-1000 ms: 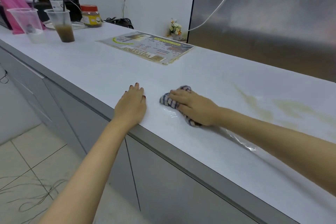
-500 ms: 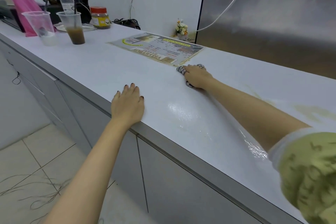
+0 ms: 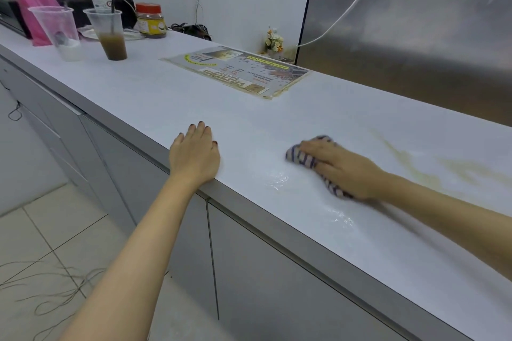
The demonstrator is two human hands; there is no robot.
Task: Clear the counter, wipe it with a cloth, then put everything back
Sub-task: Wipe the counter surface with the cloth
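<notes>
White desk (image 3: pixel 277 119) runs along a steel panel, wet sheen near its front edge. Right hand (image 3: pixel 343 169) presses flat on the striped cloth (image 3: pixel 299 156), gripping it for wiping; brown stain (image 3: pixel 410 163) lies just beyond. Left hand (image 3: pixel 194 158) rests spread and empty at the edge, likely bracing.

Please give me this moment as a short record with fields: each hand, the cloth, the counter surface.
left hand: left hand flat on white counter, at front edge
right hand: right hand pressing striped blue-and-white cloth
cloth: bunched, on counter
counter surface: wet sheen near cloth; brown smear to the right
</notes>
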